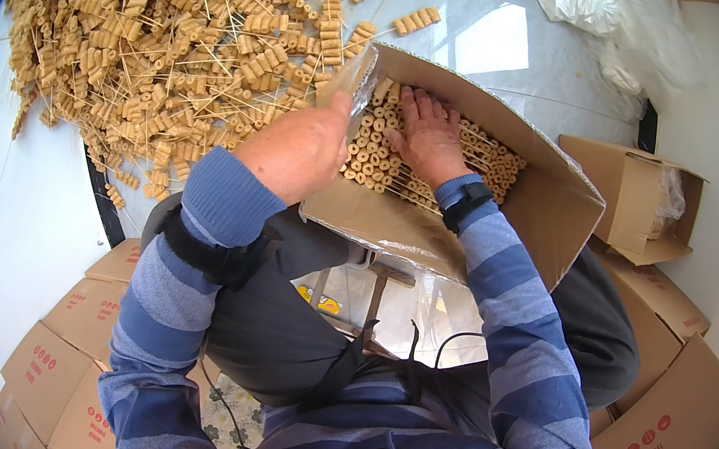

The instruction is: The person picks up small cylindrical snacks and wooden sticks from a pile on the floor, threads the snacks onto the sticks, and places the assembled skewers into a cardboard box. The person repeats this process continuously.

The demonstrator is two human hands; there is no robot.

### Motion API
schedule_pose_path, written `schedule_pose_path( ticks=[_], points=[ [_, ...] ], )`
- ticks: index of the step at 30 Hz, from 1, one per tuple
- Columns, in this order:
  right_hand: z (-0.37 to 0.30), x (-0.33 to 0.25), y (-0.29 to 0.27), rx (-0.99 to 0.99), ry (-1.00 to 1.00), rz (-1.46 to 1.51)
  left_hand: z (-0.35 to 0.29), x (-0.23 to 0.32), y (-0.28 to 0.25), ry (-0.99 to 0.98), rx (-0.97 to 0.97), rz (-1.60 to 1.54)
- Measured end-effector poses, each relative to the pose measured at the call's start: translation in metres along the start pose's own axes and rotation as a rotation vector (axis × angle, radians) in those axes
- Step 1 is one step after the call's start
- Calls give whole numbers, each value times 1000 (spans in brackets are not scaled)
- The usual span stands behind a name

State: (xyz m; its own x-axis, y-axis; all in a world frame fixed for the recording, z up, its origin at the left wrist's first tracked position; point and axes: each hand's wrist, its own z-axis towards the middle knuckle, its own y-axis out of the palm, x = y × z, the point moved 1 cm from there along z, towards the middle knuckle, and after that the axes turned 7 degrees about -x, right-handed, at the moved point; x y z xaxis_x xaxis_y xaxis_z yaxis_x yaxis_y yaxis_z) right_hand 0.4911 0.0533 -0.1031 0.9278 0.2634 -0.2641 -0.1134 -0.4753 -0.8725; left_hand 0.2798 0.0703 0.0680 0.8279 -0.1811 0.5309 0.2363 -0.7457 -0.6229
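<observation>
right hand is in the box, palm down on top of the packed skewers. fingers loosely spread and pointing far-left, thumb out to the left; not clenched on anything i can see. palm side is hidden, so can't rule out a stick under it.

key relation: the packed skewers lie directly under the right hand, out to its left and right too. visible sticks run far-left to near-right, roughly along the box's long walls, brown coils bunched at the left and right ends. so the right hand sits over the mid-left of the layer, fingertips close to the far-left corner. it's the nearer hand to the layer; the left hand is outside that, at the box's left wall, touching it. its fingers are mostly hidden, can't tell if it's gripping the wall or just bracing.

box sits tilted between the knees, long axis far-left to near-right. loose pile is on the floor, left and far of the box, sticks pointing every which way. left hand is the nearer one to the pile.
</observation>
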Motion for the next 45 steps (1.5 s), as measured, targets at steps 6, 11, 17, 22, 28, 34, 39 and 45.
schedule_pose_path(
  ticks=[6, 11, 17, 22, 28, 34, 39, 45],
  points=[
    [2, -1, 0, 104, -35, -121, 3, 1, -2, -14, 11, -20],
    [10, -5, -2, 16, 31, -121, -5, 29, 2, -69, 271, 230],
    [7, 8, -8, 11, 8, 70, 3, 75, 47, 161, 206, 397],
    [1, 24, -17, -150, -54, 174, 51, 36, 68, -43, -236, 653],
    [5, 32, -21, -163, -68, 283, 116, 5, 85, -258, -508, 502],
    [4, 39, -15, -105, -108, 285, 128, -8, 91, -304, -522, 352],
    [6, 33, -2, 1, -85, 202, 140, -27, 104, -356, -587, 364],
    [4, 24, 7, 164, -56, 232, 148, -31, 112, -308, -639, 473]
  ],
)
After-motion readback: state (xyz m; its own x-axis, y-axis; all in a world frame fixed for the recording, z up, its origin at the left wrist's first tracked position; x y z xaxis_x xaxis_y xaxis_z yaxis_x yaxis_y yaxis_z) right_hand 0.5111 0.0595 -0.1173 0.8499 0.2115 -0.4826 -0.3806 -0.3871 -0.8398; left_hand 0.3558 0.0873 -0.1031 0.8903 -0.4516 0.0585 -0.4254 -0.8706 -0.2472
